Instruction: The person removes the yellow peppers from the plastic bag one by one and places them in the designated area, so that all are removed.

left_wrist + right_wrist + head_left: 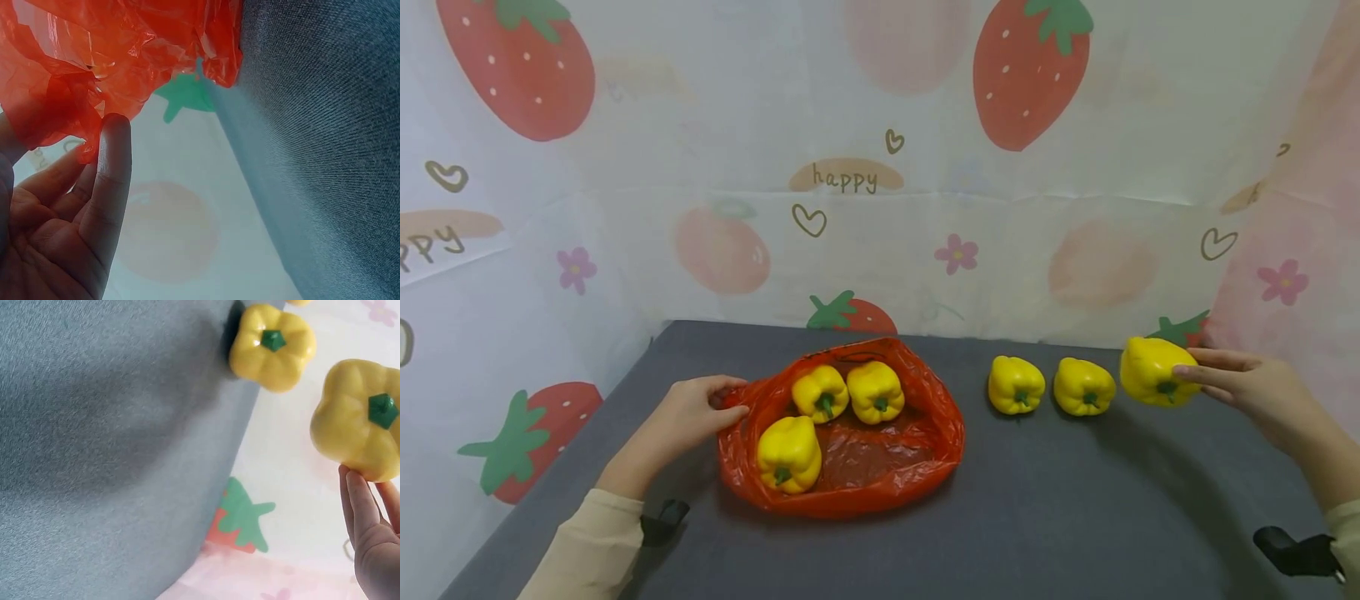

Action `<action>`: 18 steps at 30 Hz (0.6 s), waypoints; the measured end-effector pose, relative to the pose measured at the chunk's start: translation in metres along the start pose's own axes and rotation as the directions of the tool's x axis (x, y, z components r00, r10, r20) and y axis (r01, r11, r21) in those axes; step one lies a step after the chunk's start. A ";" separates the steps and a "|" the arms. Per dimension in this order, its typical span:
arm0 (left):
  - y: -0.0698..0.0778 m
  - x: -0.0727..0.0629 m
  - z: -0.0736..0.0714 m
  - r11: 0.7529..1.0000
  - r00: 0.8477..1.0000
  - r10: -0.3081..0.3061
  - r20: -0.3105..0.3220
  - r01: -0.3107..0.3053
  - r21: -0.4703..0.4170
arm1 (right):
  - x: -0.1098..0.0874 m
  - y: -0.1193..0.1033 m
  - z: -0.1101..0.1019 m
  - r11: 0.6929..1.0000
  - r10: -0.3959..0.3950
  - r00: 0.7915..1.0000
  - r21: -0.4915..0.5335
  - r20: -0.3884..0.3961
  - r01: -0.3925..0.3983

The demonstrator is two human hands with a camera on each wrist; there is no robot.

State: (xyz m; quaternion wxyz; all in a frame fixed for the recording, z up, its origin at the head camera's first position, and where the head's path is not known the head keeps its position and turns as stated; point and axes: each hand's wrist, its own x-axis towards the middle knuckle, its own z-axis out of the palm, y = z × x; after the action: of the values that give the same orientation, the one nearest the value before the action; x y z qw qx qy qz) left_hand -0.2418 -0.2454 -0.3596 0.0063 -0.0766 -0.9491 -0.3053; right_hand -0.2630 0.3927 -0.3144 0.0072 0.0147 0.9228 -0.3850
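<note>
A red plastic bag (pixel 880 467) lies spread with its mouth up on the table, several yellow bell peppers (pixel 790 454) inside it. My left hand (pixel 688 417) pinches the bag's left rim; in the left wrist view the thin red film (pixel 69 106) runs between thumb and fingers. On the right, my right hand (pixel 1262 392) grips a yellow bell pepper (pixel 1153 371) by its right side, held above the table with its green stem facing me. Two more yellow bell peppers, one nearer the bag (pixel 1015 386) and one beside the held pepper (pixel 1084 387), rest on the table.
The dark grey table (pixel 1037 517) backs onto a white cloth (pixel 925 250) printed with strawberries, hearts and flowers. Similar cloth hangs at left and right. Dark straps sit at both wrists.
</note>
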 end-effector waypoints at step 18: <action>-0.001 0.000 0.001 1.000 1.000 -0.002 0.004 0.002 0.003 | 0.016 0.024 -0.003 0.997 0.074 0.997 -0.007 0.021 -0.074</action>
State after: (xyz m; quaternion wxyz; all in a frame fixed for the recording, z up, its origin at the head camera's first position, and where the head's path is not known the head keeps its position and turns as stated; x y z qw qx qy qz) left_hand -0.2419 -0.2456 -0.3607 0.0041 -0.0762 -0.9497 -0.3037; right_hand -0.2778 0.4119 -0.3301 0.0310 0.0447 0.9226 -0.3819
